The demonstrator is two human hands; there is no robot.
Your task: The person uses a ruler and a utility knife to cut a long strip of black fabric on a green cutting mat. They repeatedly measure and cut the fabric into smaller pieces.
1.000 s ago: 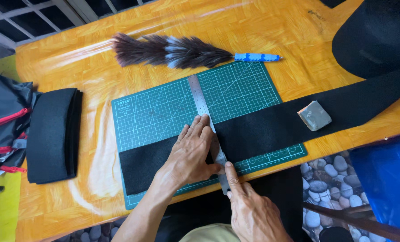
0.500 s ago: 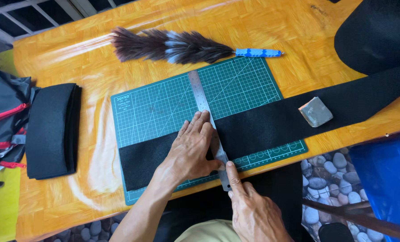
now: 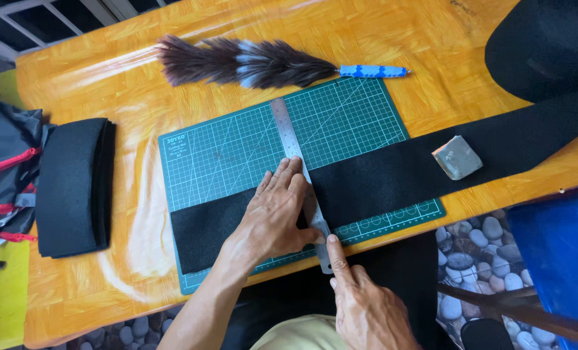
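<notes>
- The left hand (image 3: 277,214) lies flat, palm down, on the black felt strip (image 3: 392,175), its fingers close together and pressing on the steel ruler (image 3: 300,170).
- The ruler runs across the strip at a slight slant, its far end up on the bare green cutting mat (image 3: 237,152), its near end just past the mat's front edge.
- The right hand (image 3: 365,304) sits at the near end of the ruler, forefinger stretched out along the ruler's right edge; whether it grips a blade there, I cannot tell, since the other fingers are curled under.
- The felt strip lies lengthwise over the lower half of the mat and runs off to the right, across the orange wooden table (image 3: 120,84).
- On the strip, well right of the hands, rests a small grey block (image 3: 457,157).
- Beyond the mat lies a feather duster (image 3: 250,63) with a blue handle.
- At the left, a folded stack of black felt (image 3: 72,185) sits on the table, beside a dark bag with red trim (image 3: 4,175).
- Top right, a large black roll (image 3: 548,45) is touching the strip's far end.
</notes>
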